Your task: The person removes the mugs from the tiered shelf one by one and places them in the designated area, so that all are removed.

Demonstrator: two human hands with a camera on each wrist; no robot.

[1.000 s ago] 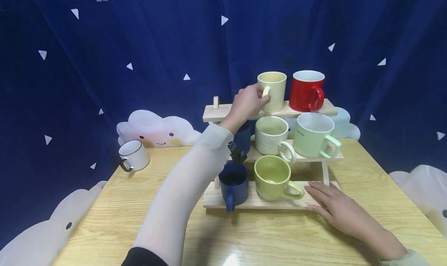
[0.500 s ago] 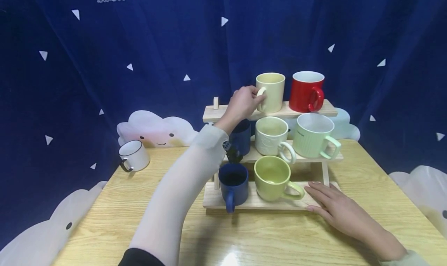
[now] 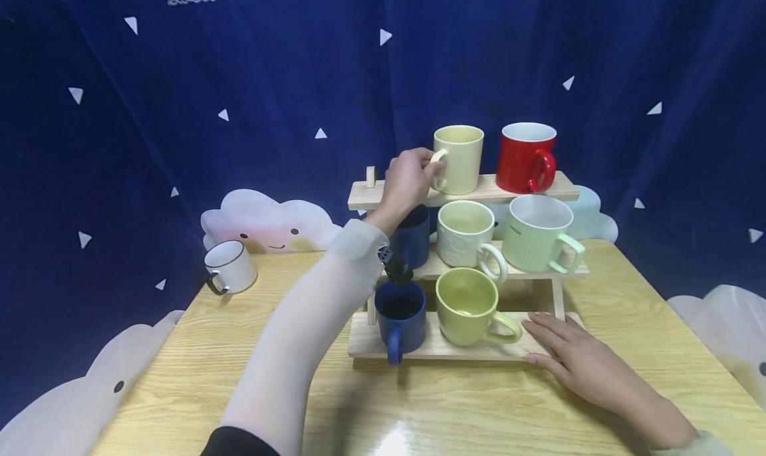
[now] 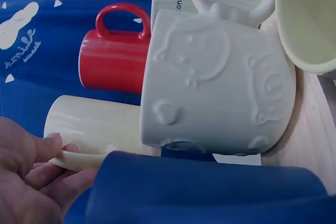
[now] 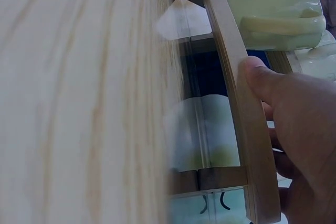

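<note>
On the top tier of the wooden rack, my left hand [image 3: 407, 180] pinches the handle of a cream mug [image 3: 465, 160]. In the left wrist view, thumb and fingers close on that mug's handle [image 4: 79, 160]. A red mug [image 3: 526, 157] stands to its right. My right hand [image 3: 574, 356] rests on the right end of the bottom board [image 3: 523, 349], fingers lying over its top and thumb at the front edge. Nearest to it is a yellow-green mug [image 3: 463, 310], its handle pointing toward the hand.
The middle tier bears a dark blue mug [image 3: 414, 236], partly behind the left wrist, a white embossed mug [image 3: 457, 233] and a pale green mug [image 3: 532, 236]. Another blue mug [image 3: 403, 323] stands on the bottom tier. A white black-rimmed mug [image 3: 233, 270] tilts at the table's far left.
My left hand has moved left along the top tier with the cream mug, widening the gap to the red mug. The right hand has stayed in place.
</note>
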